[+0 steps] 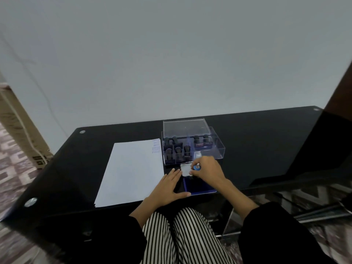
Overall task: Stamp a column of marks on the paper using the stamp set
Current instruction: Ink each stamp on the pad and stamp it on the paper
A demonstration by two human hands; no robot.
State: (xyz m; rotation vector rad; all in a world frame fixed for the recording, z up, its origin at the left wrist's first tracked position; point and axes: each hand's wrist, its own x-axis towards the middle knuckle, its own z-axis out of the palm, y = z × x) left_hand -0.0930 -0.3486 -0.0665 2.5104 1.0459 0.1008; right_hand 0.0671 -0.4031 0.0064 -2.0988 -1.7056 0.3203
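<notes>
A white sheet of paper lies on the black glass table, with a short column of blue marks at its top right corner. To its right stands a clear plastic stamp box holding several dark-handled stamps. In front of the box lies an open blue ink pad with its silvery lid raised. My right hand grips a stamp with a blue top over the pad. My left hand lies flat with straight fingers, touching the pad's left edge and the paper's corner.
The box's clear lid stands open at the back. A cardboard box leans against the wall at the left. My striped trousers are under the table's near edge. A dark piece of furniture stands at the right.
</notes>
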